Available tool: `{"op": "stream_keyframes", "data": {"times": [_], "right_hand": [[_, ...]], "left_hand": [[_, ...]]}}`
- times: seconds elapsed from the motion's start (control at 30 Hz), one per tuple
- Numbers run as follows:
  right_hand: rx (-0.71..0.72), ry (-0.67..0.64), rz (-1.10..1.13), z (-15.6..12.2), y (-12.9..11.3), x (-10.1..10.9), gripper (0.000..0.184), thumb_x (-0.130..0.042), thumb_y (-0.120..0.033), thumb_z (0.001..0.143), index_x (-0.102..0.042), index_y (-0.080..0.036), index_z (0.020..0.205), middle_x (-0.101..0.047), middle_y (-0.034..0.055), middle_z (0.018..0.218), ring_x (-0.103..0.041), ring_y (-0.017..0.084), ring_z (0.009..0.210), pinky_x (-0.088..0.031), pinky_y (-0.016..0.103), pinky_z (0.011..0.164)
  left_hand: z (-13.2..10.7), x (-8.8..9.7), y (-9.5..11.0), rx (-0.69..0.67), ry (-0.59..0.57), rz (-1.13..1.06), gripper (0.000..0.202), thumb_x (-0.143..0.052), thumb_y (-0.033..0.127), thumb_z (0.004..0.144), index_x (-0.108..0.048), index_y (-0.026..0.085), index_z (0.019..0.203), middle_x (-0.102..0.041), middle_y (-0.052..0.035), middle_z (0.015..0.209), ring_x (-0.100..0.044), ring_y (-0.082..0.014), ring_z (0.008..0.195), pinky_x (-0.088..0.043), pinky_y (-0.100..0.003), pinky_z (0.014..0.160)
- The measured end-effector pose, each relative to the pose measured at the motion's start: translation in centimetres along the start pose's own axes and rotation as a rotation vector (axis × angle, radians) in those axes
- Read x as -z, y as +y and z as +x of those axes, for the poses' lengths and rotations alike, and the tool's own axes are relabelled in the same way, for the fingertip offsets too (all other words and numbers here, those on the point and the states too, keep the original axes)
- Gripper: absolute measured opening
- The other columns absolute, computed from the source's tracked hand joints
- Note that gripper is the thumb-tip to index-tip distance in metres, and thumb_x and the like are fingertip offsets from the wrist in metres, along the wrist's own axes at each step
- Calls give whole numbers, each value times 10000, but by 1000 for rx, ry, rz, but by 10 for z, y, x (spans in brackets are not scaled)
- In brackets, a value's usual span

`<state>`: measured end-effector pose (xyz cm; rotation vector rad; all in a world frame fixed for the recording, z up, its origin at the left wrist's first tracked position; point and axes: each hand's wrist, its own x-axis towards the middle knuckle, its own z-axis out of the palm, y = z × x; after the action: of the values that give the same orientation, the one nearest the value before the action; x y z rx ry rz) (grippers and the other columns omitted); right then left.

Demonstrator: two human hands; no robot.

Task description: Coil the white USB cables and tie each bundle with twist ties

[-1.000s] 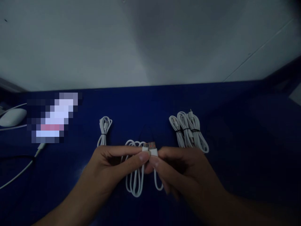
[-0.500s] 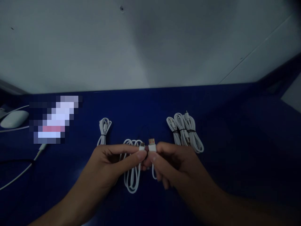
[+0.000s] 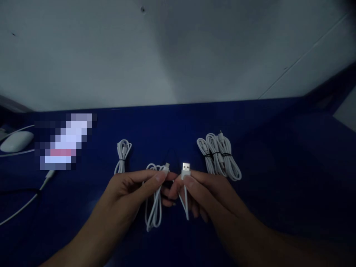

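Observation:
A white USB cable (image 3: 154, 218) hangs in loose loops below my fingers. My left hand (image 3: 133, 189) pinches its small connector (image 3: 167, 165) between thumb and forefinger, along with part of the loops. In a pinch, my right hand (image 3: 205, 191) grips the wide USB-A plug (image 3: 186, 170), its metal end pointing up and away from me. The two plugs are held a short way apart. A thin dark loop (image 3: 170, 150), perhaps a tie, shows faintly on the table beyond my fingers.
One tied white cable (image 3: 122, 152) lies beyond my left hand. Several bundled white cables (image 3: 219, 155) lie beyond my right. At far left are a blurred bright phone-like screen (image 3: 66, 139), a white mouse-like object (image 3: 18, 141) and a cord (image 3: 23, 205). A pale wall (image 3: 111, 55) backs the blue table (image 3: 267, 148).
My right hand has turned the USB-A plug and shifted it slightly right, widening the gap. The small connector in my left hand has tilted, and the cable loops have swung a little.

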<state>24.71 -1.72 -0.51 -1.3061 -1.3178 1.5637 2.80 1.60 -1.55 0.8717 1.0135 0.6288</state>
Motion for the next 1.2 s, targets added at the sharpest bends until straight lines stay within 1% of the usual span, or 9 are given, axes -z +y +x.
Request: {"op": "stream_keyframes", "data": {"times": [0.1, 0.2, 0.37, 0.5, 0.6, 0.73, 0.83, 1.03, 1.2], "right_hand": [[-39, -66, 55, 3, 0, 2, 441, -519, -540, 1210, -831, -273, 1049, -757, 10, 981, -644, 161, 844, -532, 283, 765], [-37, -140, 112, 5, 1, 3, 440, -526, -515, 1223, -827, -273, 1012, -756, -7, 999, -631, 141, 856, -519, 267, 799], [-68, -99, 76, 5, -2, 5, 440, -537, -579, 1210, -838, -320, 1022, -716, -23, 994, -604, 149, 875, -526, 291, 908], [-47, -114, 102, 4, -4, 4, 441, -515, -529, 1224, -819, -308, 993, -735, -12, 1043, -656, 162, 982, -530, 296, 930], [-30, -127, 104, 4, -2, 2, 439, -500, -514, 1230, -791, -288, 993, -738, -3, 1063, -663, 167, 1005, -529, 296, 920], [-49, -104, 48, 4, 1, 3, 465, -483, -592, 1223, -794, -297, 1041, -619, -26, 883, -530, 156, 783, -509, 304, 872], [-55, -111, 24, 4, 1, 4, 500, -468, -612, 1222, -797, -283, 1040, -552, -29, 822, -471, 162, 740, -477, 309, 799], [-77, -110, 29, 2, 2, 4, 503, -471, -625, 1218, -815, -293, 1064, -603, -19, 868, -512, 165, 790, -444, 309, 752], [-39, -119, 45, 4, 2, 3, 490, -479, -573, 1230, -802, -273, 1018, -587, -28, 828, -502, 152, 767, -439, 301, 739]], "left_hand": [[-3, -4, 5, 58, -3, -20, 221, -762, 425, 1114, -939, 308, 1177, -909, -30, 975, -820, -161, 858, -630, -208, 812], [-5, -6, 9, 70, -11, -37, 219, -758, 420, 1115, -934, 294, 1148, -889, -30, 965, -784, -153, 818, -615, -202, 764], [-6, -3, 7, 64, -38, -72, 200, -726, 358, 1128, -912, 286, 1108, -774, 14, 859, -663, -126, 707, -574, -212, 702], [-8, -1, 4, 57, -45, -71, 200, -704, 323, 1135, -876, 270, 1048, -714, 27, 834, -605, -115, 679, -515, -200, 642], [-8, -2, 4, 50, -53, -75, 244, -715, 317, 1125, -836, 231, 931, -712, 20, 856, -601, -112, 689, -518, -201, 661], [-7, -4, 7, 52, -62, -64, 232, -729, 325, 1114, -841, 228, 935, -688, 24, 825, -622, -118, 703, -530, -202, 683], [-7, -5, 8, 60, -67, -48, 274, -705, 319, 1128, -822, 220, 902, -688, 22, 827, -644, -119, 728, -522, -189, 688], [-5, -6, 9, 57, -62, -25, 282, -709, 336, 1121, -793, 212, 882, -612, 31, 795, -530, -109, 671, -468, -186, 642], [-7, -5, 8, 57, -52, 7, 306, -691, 349, 1128, -777, 215, 867, -592, 29, 790, -466, -118, 659, -424, -201, 619]]}}
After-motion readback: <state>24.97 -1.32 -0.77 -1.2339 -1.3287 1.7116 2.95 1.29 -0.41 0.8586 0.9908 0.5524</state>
